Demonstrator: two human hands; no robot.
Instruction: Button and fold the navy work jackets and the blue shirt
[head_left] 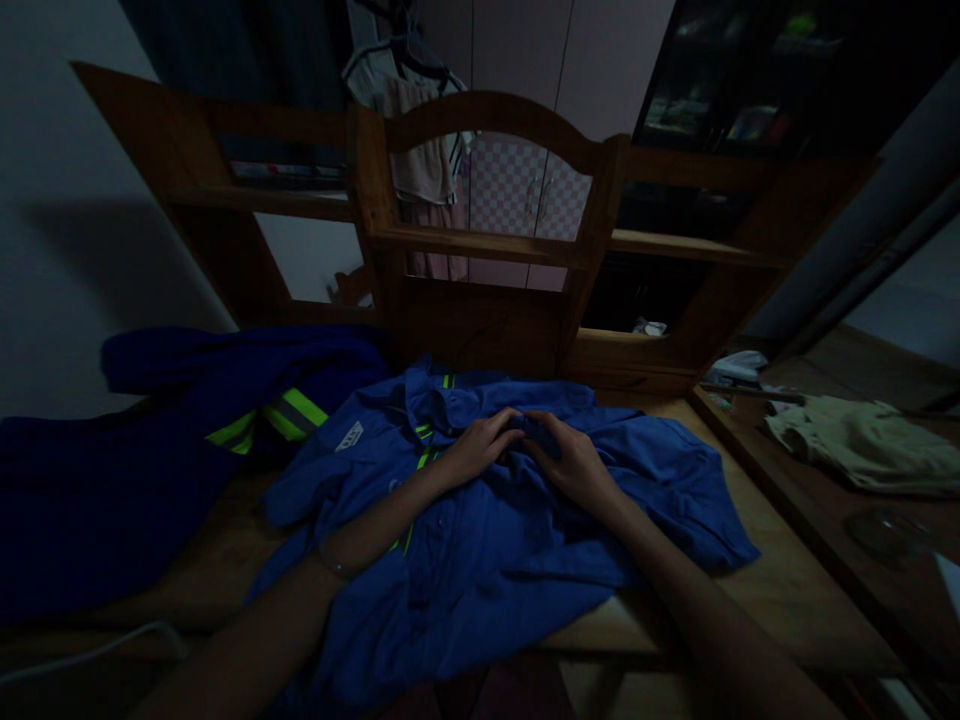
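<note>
A blue work shirt [480, 540] with yellow-green trim lies spread on a wooden surface [772, 580], collar toward the far side. My left hand [480, 445] and my right hand [566, 455] meet near the middle of its chest. The fingers of both are curled and pinch the blue cloth between them. My forearms lie across the shirt's lower half, and a clear band sits on the left one.
A dark blue garment with reflective stripes [225, 420] is piled at the left. A wooden shelf unit [487, 250] stands behind. A beige cloth [862, 445] lies on a lower surface at the right. Clothes hang on hangers [420, 150] beyond.
</note>
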